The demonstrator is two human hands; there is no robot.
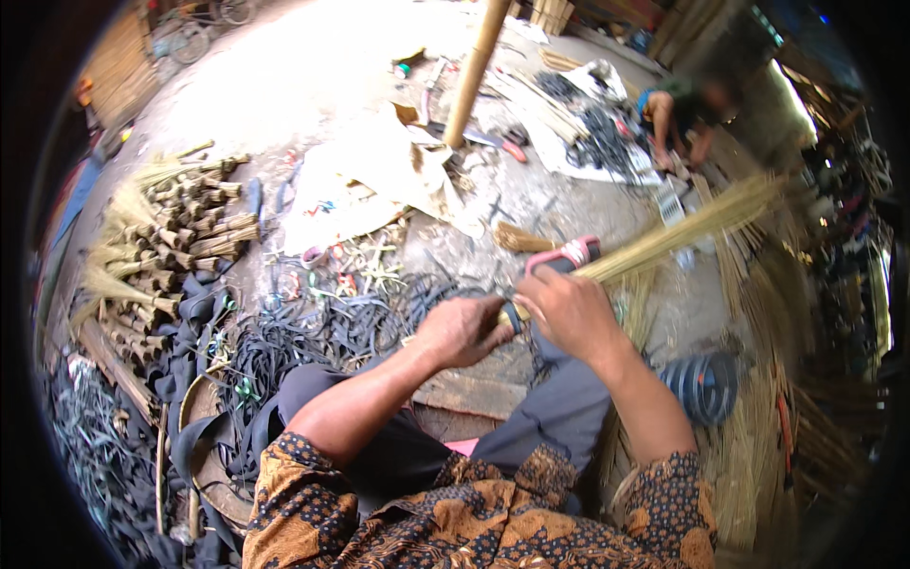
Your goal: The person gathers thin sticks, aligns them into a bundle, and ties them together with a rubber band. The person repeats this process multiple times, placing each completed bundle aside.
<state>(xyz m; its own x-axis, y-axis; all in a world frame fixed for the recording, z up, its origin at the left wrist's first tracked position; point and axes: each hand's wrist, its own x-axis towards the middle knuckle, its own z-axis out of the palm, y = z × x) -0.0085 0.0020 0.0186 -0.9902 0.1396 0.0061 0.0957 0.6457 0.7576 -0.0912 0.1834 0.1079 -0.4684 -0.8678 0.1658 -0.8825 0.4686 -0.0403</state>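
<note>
A long bundle of yellowish broom straw point(687, 228) slants across my lap, its loose end fanning out to the upper right. My right hand point(569, 308) is closed around the bundle near its narrow end. Close beside it, my left hand point(462, 330) is closed at the very end of the bundle. Between the two hands a black rubber strip point(515, 315) wraps the straw. What lies under the fingers of each hand is hidden. Just beyond my right hand is a dark sandal-like item with a pink edge point(566, 254).
Tied straw bundles point(175, 232) are piled at the left. Black rubber strips point(313, 332) litter the floor before me, near a round woven tray point(201, 436). A clear ribbed container point(701, 387) and loose straw point(749, 465) lie right. Beyond a bamboo post point(477, 71), another person point(678, 109) sits.
</note>
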